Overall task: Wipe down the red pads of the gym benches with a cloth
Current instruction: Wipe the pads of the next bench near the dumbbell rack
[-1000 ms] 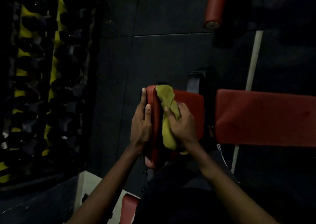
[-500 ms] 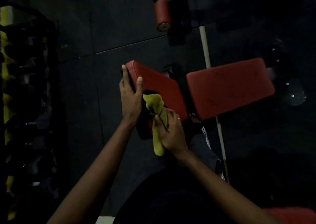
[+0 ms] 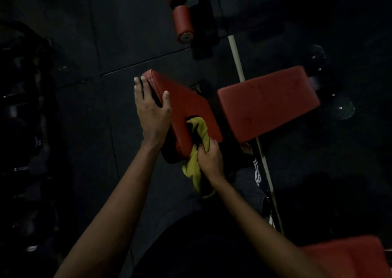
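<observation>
**Wiping stroke runs out at the near end of the seat pad**

Dark rubber floor fills most of the view, and a dumbbell rack is barely readable in the gloom well left of the left fingers. The long back pad lies to the right of the right fingers, parted from them by a gap. Two red rollers stand far beyond all the fingers.

The tilted seat pad sits between the hands. The left hand clasps its left edge, with the thumb on the red top face and the fingers laid along the outer side. The right hand is closed in a fist round the yellow cloth at the pad's near corner. One end of the cloth lies on the red face just beyond those knuckles, and the rest hangs off the edge below them.

A second ago the cloth lay spread along the top face under the right hand, reaching almost level with the left fingertips. Since then it has been dragged down the pad's length and bunched up, while the left hand kept its hold.

That reads as one full pass over this face — probably done, or near it. The cloth has to be spread again or moved on before it wipes much more, and it is not on the back pad.
</observation>
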